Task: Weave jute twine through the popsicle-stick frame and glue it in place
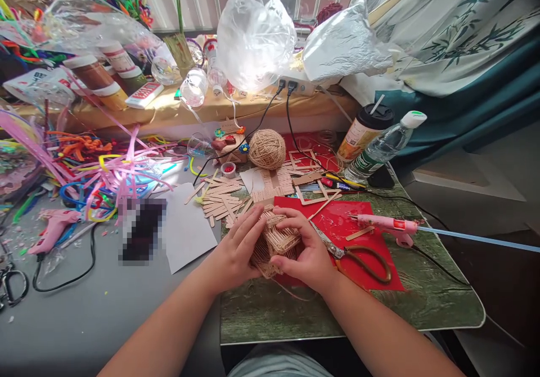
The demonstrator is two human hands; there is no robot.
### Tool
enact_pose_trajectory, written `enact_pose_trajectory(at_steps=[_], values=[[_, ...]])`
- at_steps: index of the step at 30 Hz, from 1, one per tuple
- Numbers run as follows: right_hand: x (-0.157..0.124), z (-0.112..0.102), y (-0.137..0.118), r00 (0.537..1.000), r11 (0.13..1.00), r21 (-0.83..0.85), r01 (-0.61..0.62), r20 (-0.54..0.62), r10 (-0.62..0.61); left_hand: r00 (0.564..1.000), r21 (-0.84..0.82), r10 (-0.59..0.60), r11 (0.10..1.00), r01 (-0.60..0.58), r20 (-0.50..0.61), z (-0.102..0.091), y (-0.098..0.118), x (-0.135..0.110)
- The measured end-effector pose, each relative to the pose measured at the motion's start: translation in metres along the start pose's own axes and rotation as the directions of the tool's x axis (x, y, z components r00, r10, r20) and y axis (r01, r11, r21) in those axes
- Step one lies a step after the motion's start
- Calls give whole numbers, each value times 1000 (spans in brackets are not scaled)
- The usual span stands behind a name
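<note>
A small, box-like twine-wrapped craft (280, 241) is held between both hands above the front of the green board. My left hand (236, 252) presses along its left side with the fingers close together. On the other side, my right hand (313, 253) has its thumb at the lower front and curled fingers over the top. Parts of the craft are hidden by the fingers. Beneath and to the right lies a red sheet (379, 259), with scissors (371, 263) resting on it, handles outward. A thin loose strand hangs below the craft.
Loose craft sticks (221, 200) and a twine ball (267, 149) are beyond my hands. A pink glue gun (386, 222) with a long glue stick and cord lies right. Behind it stand a water bottle (379, 149) and a lidded cup (365, 129). White paper (185, 228) lies left.
</note>
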State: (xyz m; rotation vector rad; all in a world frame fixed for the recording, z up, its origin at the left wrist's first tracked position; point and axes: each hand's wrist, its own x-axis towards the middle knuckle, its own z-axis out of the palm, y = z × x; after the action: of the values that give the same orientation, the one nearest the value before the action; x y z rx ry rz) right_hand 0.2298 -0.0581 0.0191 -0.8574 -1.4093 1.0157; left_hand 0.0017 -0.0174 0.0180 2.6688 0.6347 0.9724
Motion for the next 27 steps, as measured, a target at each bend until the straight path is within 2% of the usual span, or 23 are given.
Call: enact_pose_trajectory(at_steps=[4, 13, 16, 18, 20, 22, 25, 27], values=[[-1, 2, 0, 1000, 1000, -21, -6, -23, 6, 999, -33, 26, 999, -27, -27, -2, 0, 2], [1, 4, -2, 997, 999, -24, -35, -69, 34, 999, -9, -14, 1000, 14, 46, -2, -4, 1], [1, 5, 2, 988, 991, 79, -111, -102, 119, 999, -42, -38, 998, 39, 34, 0, -3, -1], [1, 3, 6, 962, 956, 235, -178, -162, 219, 992, -117, -118, 986, 121, 33, -1, -3, -2], [3, 2, 9, 917, 888, 405, -219, -225, 329, 971, -247, -237, 939, 239, 36, -2, -2, -3], [6, 1, 10, 883, 823, 518, -233, -243, 403, 936, -426, -350, 840, 336, 47, 0, -3, -3], [9, 1, 6, 876, 795, 554, -248, -223, 428, 883, -600, -460, 682, 419, 93, 4, -3, -3], [10, 2, 6, 878, 808, 528, -262, -216, 426, 870, -616, -487, 661, 430, 85, 6, -4, -3]])
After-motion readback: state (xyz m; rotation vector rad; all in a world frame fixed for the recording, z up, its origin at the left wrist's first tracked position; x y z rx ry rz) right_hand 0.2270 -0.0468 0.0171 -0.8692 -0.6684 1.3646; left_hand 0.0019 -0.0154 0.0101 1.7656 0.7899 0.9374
